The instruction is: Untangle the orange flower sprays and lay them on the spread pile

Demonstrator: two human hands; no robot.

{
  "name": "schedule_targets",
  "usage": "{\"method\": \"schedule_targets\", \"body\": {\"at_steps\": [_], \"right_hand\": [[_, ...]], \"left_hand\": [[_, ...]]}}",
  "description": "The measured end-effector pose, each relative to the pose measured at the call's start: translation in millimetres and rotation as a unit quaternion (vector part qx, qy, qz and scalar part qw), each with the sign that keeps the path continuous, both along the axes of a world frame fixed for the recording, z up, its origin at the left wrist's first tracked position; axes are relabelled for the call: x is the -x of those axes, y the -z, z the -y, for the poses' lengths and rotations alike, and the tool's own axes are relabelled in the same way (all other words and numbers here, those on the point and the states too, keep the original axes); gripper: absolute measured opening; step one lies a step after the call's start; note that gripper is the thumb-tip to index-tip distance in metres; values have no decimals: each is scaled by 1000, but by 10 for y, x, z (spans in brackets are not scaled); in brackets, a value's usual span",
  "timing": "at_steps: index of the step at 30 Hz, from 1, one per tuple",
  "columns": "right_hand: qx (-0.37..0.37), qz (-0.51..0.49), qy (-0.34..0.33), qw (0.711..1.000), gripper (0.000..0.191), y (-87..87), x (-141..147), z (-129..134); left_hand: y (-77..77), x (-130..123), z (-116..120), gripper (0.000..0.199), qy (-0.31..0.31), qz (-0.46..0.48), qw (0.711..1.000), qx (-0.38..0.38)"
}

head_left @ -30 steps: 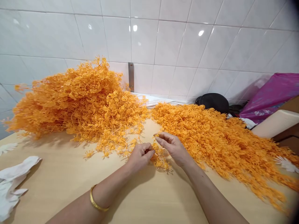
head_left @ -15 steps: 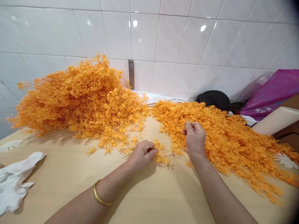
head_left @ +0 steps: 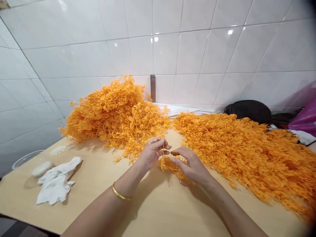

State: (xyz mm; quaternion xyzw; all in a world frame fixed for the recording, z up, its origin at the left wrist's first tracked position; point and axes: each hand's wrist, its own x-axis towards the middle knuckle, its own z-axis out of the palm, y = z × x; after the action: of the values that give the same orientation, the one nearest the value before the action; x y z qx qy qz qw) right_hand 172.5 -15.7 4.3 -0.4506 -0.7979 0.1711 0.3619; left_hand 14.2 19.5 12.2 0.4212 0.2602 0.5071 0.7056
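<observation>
My left hand (head_left: 153,152), a gold bangle on its wrist, pinches a thin orange plastic flower stem (head_left: 163,148) between thumb and fingers. Below the fingers hangs more of the orange sprig (head_left: 174,168), partly hidden behind my right hand. My right hand (head_left: 190,164) is just to the right, thumb and fingers apart and pointing at the stem; I cannot tell whether its fingertips touch the sprig. A tall tangled heap of orange plastic sprigs (head_left: 111,115) rises at the left. Across the right spreads a lower, wider heap of orange sprigs (head_left: 237,148).
A crumpled white cloth (head_left: 58,181), a white rounded object (head_left: 42,169) and a white flower-shaped piece (head_left: 58,150) lie at the left of the table (head_left: 98,197). Behind the right heap are a black case (head_left: 248,110) and a purple bag (head_left: 304,113). White tiles back the table.
My right hand has moved from above the right heap to beside my left hand, and its fingers have spread. My left hand has turned and lifted with the stem. The view has swung left.
</observation>
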Motion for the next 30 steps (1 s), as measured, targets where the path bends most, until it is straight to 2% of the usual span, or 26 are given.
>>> {"method": "schedule_targets", "body": {"at_steps": [3,5,8,10,12,14,17,20,26,30], "right_hand": [[32,85,-9,996,9,59,59,35],[42,135,-1,990,10,86,59,40],[37,158,16,987,14,101,27,29],[31,172,37,984,17,99,-9,15],[19,195,66,978,17,86,-55,0],[2,220,102,970,16,62,-101,-13],[-28,246,152,957,15,30,-130,-17],[-49,273,144,950,15,47,-83,-12],[-79,290,89,950,14,128,15,-1],[-113,249,95,957,18,11,-33,182]], "left_hand": [[-138,53,-45,13,-27,30,999,12],[-303,125,-91,12,-50,46,998,-1],[-580,284,-177,12,-71,58,995,-31],[-715,413,-229,12,-51,19,998,-35],[-775,553,-261,13,-9,-58,998,-26],[-760,695,-260,12,17,-135,991,-7],[-639,877,-171,10,-23,-223,974,20],[-476,978,32,6,-54,-269,960,54],[-200,939,573,4,-32,-169,969,180],[-34,871,804,10,-50,-129,964,225]]}}
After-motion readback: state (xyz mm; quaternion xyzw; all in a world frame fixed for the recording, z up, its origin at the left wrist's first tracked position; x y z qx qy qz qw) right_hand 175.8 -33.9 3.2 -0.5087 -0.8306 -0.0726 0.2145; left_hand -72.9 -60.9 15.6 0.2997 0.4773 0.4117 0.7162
